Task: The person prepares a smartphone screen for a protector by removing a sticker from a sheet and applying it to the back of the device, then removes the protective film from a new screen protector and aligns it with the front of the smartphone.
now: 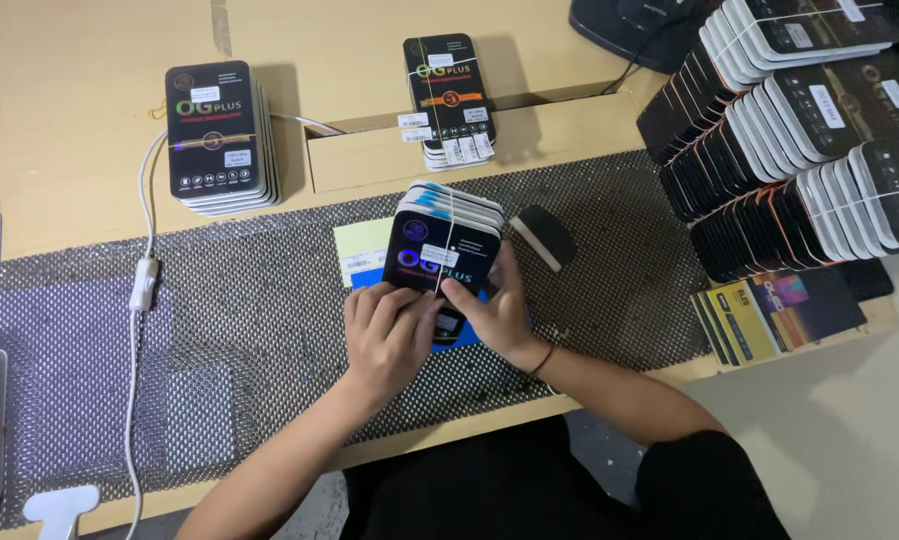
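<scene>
Both hands hold a banded stack (pixel 441 235) of black boxes at mid-surface on the mesh mat (pixel 249 300). The left hand (pixel 387 335) and right hand (pixel 494 310) each close their grip on its near end. Two more stacks (pixel 217 135) sit beyond on the surface (pixel 69 100).

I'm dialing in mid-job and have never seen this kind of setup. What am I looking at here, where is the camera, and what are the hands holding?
There is no machine here: a person works with two bare hands, and the single picture comes from a camera on their head, looking down. The left hand and right hand together grip a banded stack of flat black packs over a dark mesh mat on a tan table. Under the stack lie a yellow card and a blue one. Two more stacks stand further back, one beside a shallow cardboard tray. At right is a big pile of similar packs; a white cable with a switch runs down the left.
</scene>
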